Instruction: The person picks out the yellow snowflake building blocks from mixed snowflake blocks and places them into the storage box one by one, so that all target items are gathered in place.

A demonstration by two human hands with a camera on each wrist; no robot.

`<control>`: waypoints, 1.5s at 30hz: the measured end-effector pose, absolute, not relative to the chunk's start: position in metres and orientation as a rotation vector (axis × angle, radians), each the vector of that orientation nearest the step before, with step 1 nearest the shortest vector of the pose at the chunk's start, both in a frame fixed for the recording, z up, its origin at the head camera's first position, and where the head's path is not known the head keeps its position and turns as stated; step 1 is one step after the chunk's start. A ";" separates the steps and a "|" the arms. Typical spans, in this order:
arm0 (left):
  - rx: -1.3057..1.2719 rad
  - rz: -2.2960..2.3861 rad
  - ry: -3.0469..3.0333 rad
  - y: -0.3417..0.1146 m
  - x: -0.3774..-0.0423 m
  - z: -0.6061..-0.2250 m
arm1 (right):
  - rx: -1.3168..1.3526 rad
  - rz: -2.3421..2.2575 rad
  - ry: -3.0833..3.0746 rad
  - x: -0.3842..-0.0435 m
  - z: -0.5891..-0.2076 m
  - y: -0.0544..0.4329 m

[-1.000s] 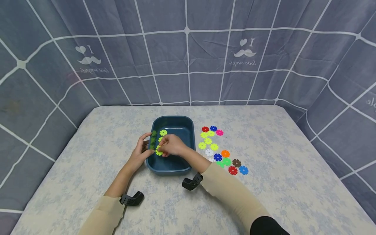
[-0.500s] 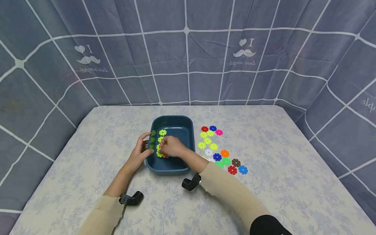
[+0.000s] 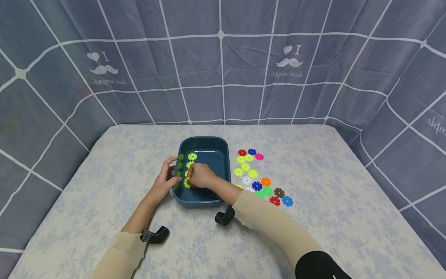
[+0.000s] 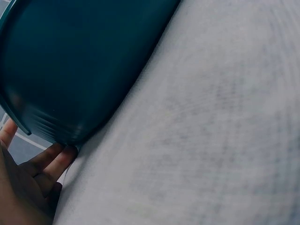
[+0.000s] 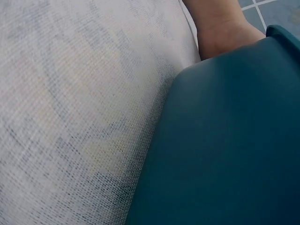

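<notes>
A dark teal plastic tub (image 3: 213,159) stands on the cloth-covered table. My left hand (image 3: 162,184) holds its left side, thumb at the rim; in the left wrist view, fingertips (image 4: 65,154) meet the outer wall. Several yellow-green snowflake discs (image 3: 192,156) lie in a column inside, mirrored faintly on the left wall. My right hand (image 3: 203,176) reaches over the right rim with curled fingers, pinching at the nearest disc (image 3: 187,183) of that column. Its fingertips partly cover this disc. In the right wrist view the tub wall hides the fingers, leaving the base of the hand (image 5: 225,35) visible.
Right of the tub lie loose discs: several yellow-green ones (image 3: 245,166), a pink one (image 3: 259,157), an orange one (image 3: 266,181), a brown one (image 3: 279,192) and a light blue one (image 3: 287,201), among others. A grey checked curtain (image 3: 244,66) hangs behind the table.
My right hand has shifted slightly within the tub, staying at the near end of the disc column. My left hand keeps its place on the tub's side.
</notes>
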State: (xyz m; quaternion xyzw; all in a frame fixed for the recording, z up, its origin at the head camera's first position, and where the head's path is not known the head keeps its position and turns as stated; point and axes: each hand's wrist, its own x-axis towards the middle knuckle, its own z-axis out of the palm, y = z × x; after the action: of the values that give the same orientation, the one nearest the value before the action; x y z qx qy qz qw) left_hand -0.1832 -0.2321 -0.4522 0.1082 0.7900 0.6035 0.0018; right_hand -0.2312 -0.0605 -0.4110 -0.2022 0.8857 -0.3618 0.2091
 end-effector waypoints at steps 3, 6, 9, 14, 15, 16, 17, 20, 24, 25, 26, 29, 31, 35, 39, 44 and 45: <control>0.338 1.889 2.484 -0.232 -0.183 -0.452 | -0.575 -0.984 2.485 -0.232 -0.412 -0.061; 0.338 1.886 2.485 -0.232 -0.183 -0.452 | -0.594 -0.958 2.509 -0.232 -0.413 -0.061; 0.336 1.883 2.487 -0.232 -0.183 -0.452 | -0.617 -0.921 2.540 -0.232 -0.414 -0.062; 0.342 1.880 2.496 -0.233 -0.182 -0.451 | -0.653 -0.848 2.565 -0.229 -0.412 -0.063; 0.342 1.878 2.498 -0.233 -0.182 -0.451 | -0.659 -0.834 2.567 -0.229 -0.412 -0.063; 0.343 1.879 2.499 -0.233 -0.183 -0.451 | -0.661 -0.826 2.567 -0.229 -0.412 -0.063; 0.339 1.877 2.502 -0.233 -0.183 -0.451 | -0.663 -0.822 2.570 -0.229 -0.412 -0.063; 0.328 1.873 2.505 -0.232 -0.183 -0.451 | -0.671 -0.807 2.581 -0.229 -0.412 -0.063; 0.328 1.877 2.504 -0.232 -0.183 -0.452 | -0.682 -0.801 2.585 -0.229 -0.413 -0.063; 0.331 1.880 2.503 -0.232 -0.183 -0.452 | -0.683 -0.801 2.584 -0.229 -0.413 -0.062; 0.331 1.883 2.502 -0.232 -0.183 -0.452 | -0.683 -0.798 2.585 -0.229 -0.413 -0.062; 0.334 1.887 2.498 -0.233 -0.184 -0.453 | -0.680 -0.788 2.595 -0.229 -0.413 -0.062; 0.334 1.888 2.495 -0.233 -0.184 -0.453 | -0.680 -0.777 2.606 -0.229 -0.413 -0.063; 0.340 1.886 2.489 -0.233 -0.184 -0.453 | -0.680 -0.803 2.610 -0.229 -0.412 -0.062; 0.342 1.888 2.484 -0.233 -0.184 -0.453 | -0.667 -0.909 2.582 -0.228 -0.409 -0.058; 0.340 1.890 2.483 -0.232 -0.184 -0.453 | -0.672 -1.069 2.543 -0.229 -0.406 -0.050; 0.339 1.889 2.484 -0.232 -0.184 -0.453 | -0.679 -1.090 2.541 -0.229 -0.405 -0.048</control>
State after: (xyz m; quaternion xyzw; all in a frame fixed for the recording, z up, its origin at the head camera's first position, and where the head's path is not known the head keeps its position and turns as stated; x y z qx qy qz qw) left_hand -0.1845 -0.2320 -0.4533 0.1079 0.7913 0.6019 0.0014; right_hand -0.2291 -0.0482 -0.4048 -0.2361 0.8829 -0.3785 0.1468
